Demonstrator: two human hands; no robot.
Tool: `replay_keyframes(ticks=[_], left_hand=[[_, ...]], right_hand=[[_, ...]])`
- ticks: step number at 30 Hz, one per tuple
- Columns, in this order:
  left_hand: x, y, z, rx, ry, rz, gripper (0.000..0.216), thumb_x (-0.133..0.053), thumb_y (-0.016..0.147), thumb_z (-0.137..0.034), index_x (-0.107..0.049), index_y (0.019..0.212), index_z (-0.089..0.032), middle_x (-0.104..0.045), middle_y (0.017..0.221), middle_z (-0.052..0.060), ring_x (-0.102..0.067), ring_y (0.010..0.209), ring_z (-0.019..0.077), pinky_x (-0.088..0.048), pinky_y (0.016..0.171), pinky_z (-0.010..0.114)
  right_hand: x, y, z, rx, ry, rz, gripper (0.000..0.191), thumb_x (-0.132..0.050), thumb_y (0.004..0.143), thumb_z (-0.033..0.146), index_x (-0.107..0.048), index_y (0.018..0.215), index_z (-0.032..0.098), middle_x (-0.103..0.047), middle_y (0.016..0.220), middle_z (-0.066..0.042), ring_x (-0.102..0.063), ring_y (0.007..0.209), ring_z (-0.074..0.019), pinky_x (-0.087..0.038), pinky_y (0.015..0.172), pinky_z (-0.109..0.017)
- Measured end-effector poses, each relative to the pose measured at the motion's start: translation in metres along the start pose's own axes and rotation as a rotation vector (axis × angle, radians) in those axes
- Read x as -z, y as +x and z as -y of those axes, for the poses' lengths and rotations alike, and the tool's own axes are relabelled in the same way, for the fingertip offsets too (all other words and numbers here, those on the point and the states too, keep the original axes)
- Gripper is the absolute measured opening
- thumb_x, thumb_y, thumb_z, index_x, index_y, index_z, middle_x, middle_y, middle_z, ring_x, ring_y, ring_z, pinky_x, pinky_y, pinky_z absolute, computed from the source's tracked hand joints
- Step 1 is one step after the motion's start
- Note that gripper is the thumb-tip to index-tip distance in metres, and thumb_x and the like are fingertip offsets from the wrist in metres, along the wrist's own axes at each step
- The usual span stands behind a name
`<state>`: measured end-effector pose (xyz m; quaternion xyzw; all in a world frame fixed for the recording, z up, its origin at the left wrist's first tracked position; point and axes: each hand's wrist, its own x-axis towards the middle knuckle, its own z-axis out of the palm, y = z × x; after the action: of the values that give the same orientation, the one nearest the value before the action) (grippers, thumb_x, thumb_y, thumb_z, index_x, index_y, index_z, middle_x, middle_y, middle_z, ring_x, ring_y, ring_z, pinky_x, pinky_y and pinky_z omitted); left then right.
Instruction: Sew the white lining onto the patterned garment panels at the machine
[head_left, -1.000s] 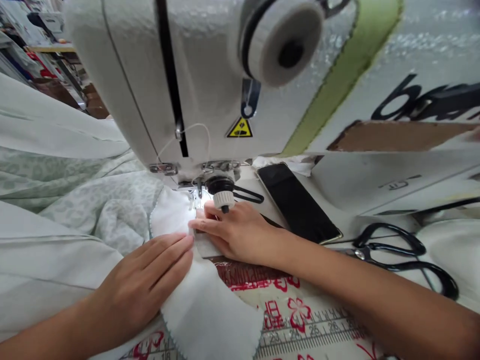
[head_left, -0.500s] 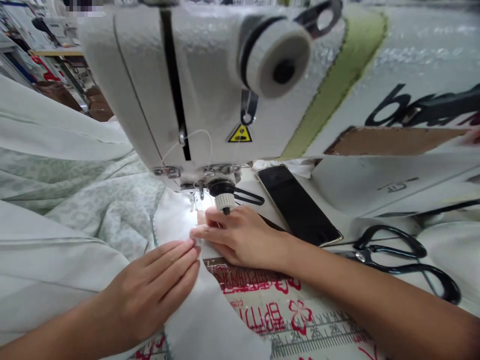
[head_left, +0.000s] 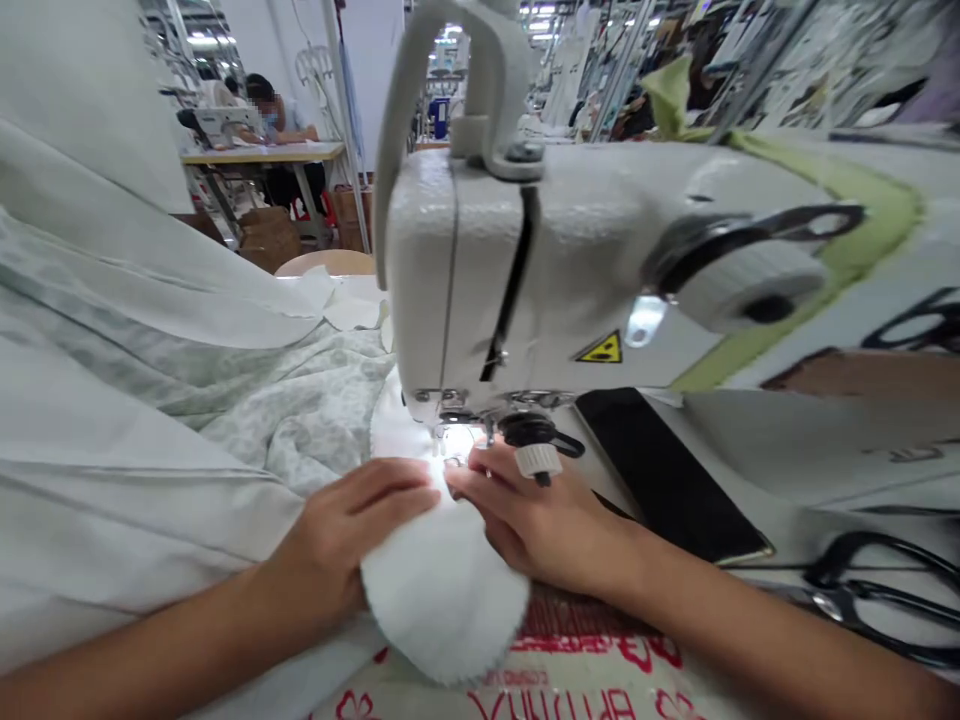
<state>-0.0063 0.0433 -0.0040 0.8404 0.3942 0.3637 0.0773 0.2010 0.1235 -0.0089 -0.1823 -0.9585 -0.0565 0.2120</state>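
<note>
A white fabric piece (head_left: 450, 590) with a rounded, jagged-edged end lies under the needle area of a white sewing machine (head_left: 480, 260). My left hand (head_left: 352, 530) is closed on the fabric's left side, its fingers drawn together and their tips close to the presser foot (head_left: 441, 440). At the other side my right hand (head_left: 547, 510) holds the fabric's edge with bent fingers beside the foot. A white knob (head_left: 538, 460) hides part of those fingers. Glare from the machine lamp blurs the stitching spot.
Pale patterned cloth (head_left: 300, 430) and white folds (head_left: 112, 500) heap up on the left. A phone (head_left: 667, 470) and black-handled scissors (head_left: 862, 590) lie to the right. Red-printed plastic (head_left: 585, 680) covers the front surface. A co-worker (head_left: 277, 120) sits behind a far table (head_left: 262, 153).
My view has tilted up, so the machine appears lower and further right. The fabric's near end has drawn closer to the needle. My left fingers are more bent.
</note>
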Motion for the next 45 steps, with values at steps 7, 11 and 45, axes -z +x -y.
replay_keyframes(ticks=[7,11,45], left_hand=[[0.017,-0.006,0.024,-0.174,0.079,0.218,0.031,-0.035,0.096,-0.013,-0.051,0.123,-0.011,-0.053,0.125,0.012,-0.045,0.123,0.0206,-0.043,0.102,0.037],[0.02,-0.002,0.025,-0.283,0.185,0.306,0.035,-0.027,0.097,-0.012,-0.048,0.125,-0.009,-0.053,0.126,0.014,-0.041,0.126,0.0225,-0.04,0.105,0.042],[0.078,-0.031,0.001,0.184,0.746,0.429,0.058,-0.025,0.096,-0.049,-0.063,0.08,-0.009,-0.05,0.076,0.002,-0.054,0.083,0.018,-0.043,0.09,0.049]], right_hand=[[0.008,-0.003,0.007,0.075,0.002,0.108,0.023,-0.039,0.09,0.019,-0.061,0.095,0.014,-0.059,0.096,-0.009,-0.049,0.072,-0.0176,-0.027,0.048,-0.029],[0.007,-0.006,0.013,0.078,0.024,0.082,0.025,-0.037,0.091,0.015,-0.061,0.097,0.009,-0.059,0.097,-0.012,-0.052,0.077,-0.0192,-0.037,0.053,-0.03],[0.002,0.01,0.013,-0.058,0.573,0.175,0.014,-0.059,0.074,0.021,-0.049,0.067,0.016,-0.05,0.097,-0.006,-0.045,0.09,-0.0191,-0.034,0.086,-0.039]])
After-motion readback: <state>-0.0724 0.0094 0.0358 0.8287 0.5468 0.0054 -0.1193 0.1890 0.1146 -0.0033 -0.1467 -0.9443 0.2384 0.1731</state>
